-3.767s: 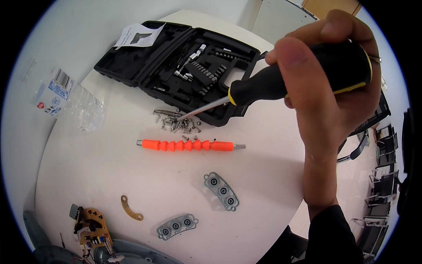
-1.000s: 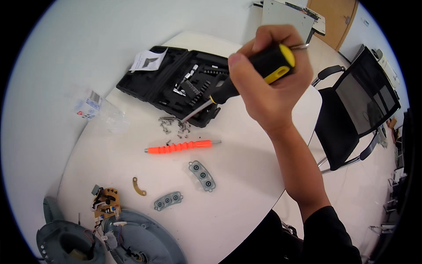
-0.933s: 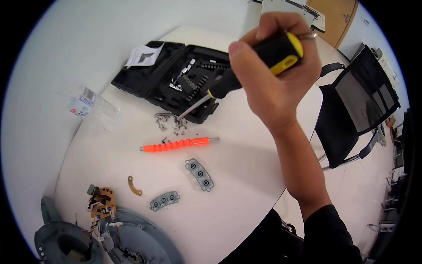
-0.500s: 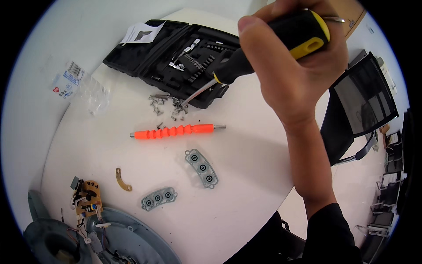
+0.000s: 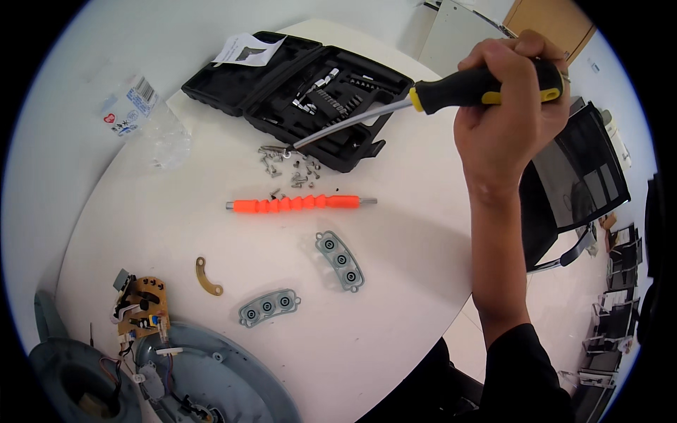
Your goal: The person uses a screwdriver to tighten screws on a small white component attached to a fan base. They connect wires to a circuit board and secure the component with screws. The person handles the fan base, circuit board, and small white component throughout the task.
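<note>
My right hand (image 5: 508, 113) is closed round the black and yellow handle of a screwdriver (image 5: 352, 127). Its long shaft slants down to the left across the front of an open black tool case (image 5: 261, 123). At the tip is a small shiny piece; I cannot tell whether it clings there. Just below, several loose screws (image 5: 300, 181) lie scattered on the white table (image 5: 402, 310). Nearer to me rests an orange flexible shaft (image 5: 296, 204) with metal ends. My left hand is out of view.
Two grey three-button panels (image 5: 341, 261) and a curved brass-coloured strip (image 5: 204, 276) lie midway. A circuit board (image 5: 147, 303) and grey plastic housing (image 5: 233, 374) occupy the near left. A clear plastic bottle (image 5: 166, 137) stands far left; a black chair (image 5: 575, 169) is at right.
The whole view has shifted, moving the table things slightly right. My right hand has tipped the screwdriver flatter, and its tip has moved from among the screws to their upper left side.
</note>
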`<state>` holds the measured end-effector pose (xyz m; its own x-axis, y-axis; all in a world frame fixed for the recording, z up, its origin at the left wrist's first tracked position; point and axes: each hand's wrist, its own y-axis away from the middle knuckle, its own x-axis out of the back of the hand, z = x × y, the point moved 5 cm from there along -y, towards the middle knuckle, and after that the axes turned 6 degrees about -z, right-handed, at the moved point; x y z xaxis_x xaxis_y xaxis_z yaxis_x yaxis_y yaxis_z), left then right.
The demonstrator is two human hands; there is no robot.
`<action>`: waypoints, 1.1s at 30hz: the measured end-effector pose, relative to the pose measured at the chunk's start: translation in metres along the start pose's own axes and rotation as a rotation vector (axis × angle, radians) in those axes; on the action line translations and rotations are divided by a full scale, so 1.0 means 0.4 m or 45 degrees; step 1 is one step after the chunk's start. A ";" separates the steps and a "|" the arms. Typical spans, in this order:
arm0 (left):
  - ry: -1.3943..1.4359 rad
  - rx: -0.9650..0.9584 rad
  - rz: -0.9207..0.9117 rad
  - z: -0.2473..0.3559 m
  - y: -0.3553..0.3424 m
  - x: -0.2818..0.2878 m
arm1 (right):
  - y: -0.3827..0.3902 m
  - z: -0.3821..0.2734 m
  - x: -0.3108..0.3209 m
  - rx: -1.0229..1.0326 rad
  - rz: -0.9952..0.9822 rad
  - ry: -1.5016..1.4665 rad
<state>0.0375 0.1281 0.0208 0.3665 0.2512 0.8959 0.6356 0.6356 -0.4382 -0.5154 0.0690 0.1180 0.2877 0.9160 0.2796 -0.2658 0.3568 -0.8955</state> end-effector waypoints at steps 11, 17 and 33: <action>0.020 0.078 0.138 -0.002 0.028 -0.005 | 0.005 -0.086 -0.111 -1.234 -0.010 -1.578; 0.004 0.117 0.084 0.010 0.008 0.000 | 0.001 -0.118 -0.125 -1.287 -0.241 -1.513; 0.055 0.024 0.247 0.002 0.010 -0.014 | 0.017 -0.065 -0.132 -1.265 0.099 -1.288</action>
<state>0.0374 0.1300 0.0141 0.5099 0.3390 0.7907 0.5376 0.5919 -0.6005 -0.5084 0.0182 0.0883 -0.5821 0.8123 -0.0369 0.6188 0.4131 -0.6682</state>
